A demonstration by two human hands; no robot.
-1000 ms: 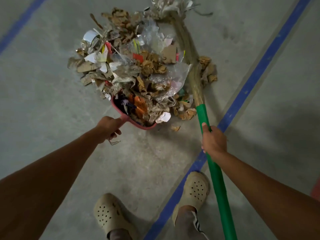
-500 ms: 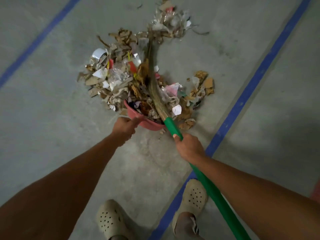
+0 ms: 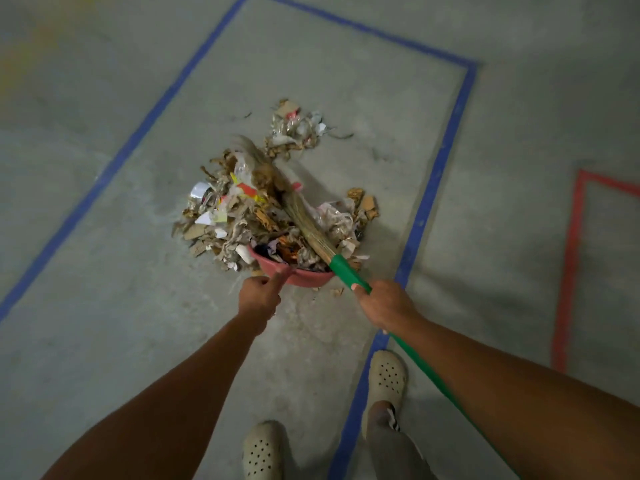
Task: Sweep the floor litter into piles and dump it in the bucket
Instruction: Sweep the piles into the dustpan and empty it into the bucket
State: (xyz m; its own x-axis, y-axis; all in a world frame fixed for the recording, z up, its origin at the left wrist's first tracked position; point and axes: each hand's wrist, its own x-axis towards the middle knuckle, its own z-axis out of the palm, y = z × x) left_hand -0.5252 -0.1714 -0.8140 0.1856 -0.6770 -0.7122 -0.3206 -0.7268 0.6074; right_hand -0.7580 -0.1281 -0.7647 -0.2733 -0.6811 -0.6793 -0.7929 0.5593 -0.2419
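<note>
Head view: we look down on a concrete floor (image 3: 104, 341) marked with blue tape (image 3: 433, 174) and red tape (image 3: 571, 254).
Left grip (image 3: 259, 296): curled round the handle of the red dustpan (image 3: 304, 278), whose mouth faces the pile.
Right grip (image 3: 388, 306): wrapped round the green shaft of the broom (image 3: 304, 220), low down, just behind the bristles.
Litter: the main pile (image 3: 225, 216) of cardboard, paper and plastic film lies against and partly inside the dustpan, with the bristles laid across its top. A smaller heap (image 3: 294, 129) sits apart beyond it, and a few scraps (image 3: 365, 202) lie just to its right.
Bucket: not in view.
Step in hand: we judge it to be drawing the pile into the dustpan.
Method advised: brace the dustpan lip flat on the floor; pull from the far side in short, low strokes; avoid flicking, as the film looks light and springy.
Risk: we find the dustpan already heaped, so more litter may spill on the carry.
</note>
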